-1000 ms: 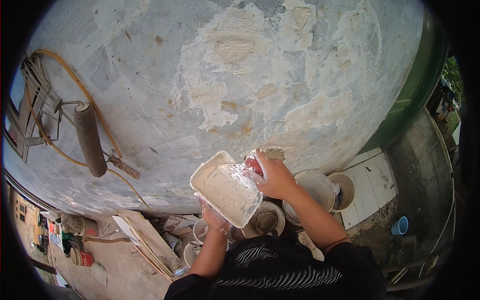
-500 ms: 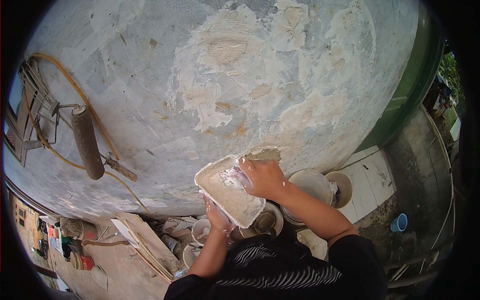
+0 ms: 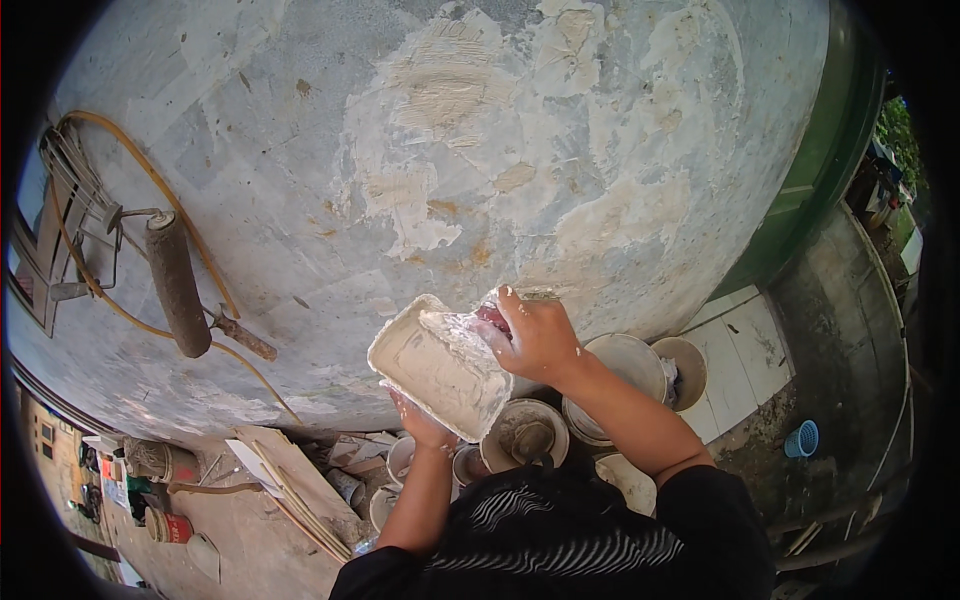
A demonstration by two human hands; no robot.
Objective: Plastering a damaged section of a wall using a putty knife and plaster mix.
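Observation:
A rectangular tray (image 3: pixel 425 376) of cream wall putty is tilted in front of me, its rim crusted white. My left hand (image 3: pixel 422 418) grips it from below at the near left side, the fingers partly hidden under it. My right hand (image 3: pixel 535 338) is closed at the tray's right edge, around a scraper (image 3: pixel 462 332) caked with white putty. Its blade lies along the putty and its handle is mostly hidden by my fingers. Putty flecks both hands. Beyond the tray rises a grey wall with patches of cream filler (image 3: pixel 455 95).
Several putty-stained buckets, one a round bucket (image 3: pixel 525 435), stand below my hands. A paint roller (image 3: pixel 177 285) and a yellow hose (image 3: pixel 150 165) hang by the window at left. Wooden boards (image 3: pixel 300 480) lean at lower left. A blue basket (image 3: pixel 800 440) sits at right by a green door (image 3: pixel 790 215).
The tray has shifted a little left and turned, with its inside more toward me. My right hand has drawn the scraper to the tray's right edge, and the putty surface is smoother.

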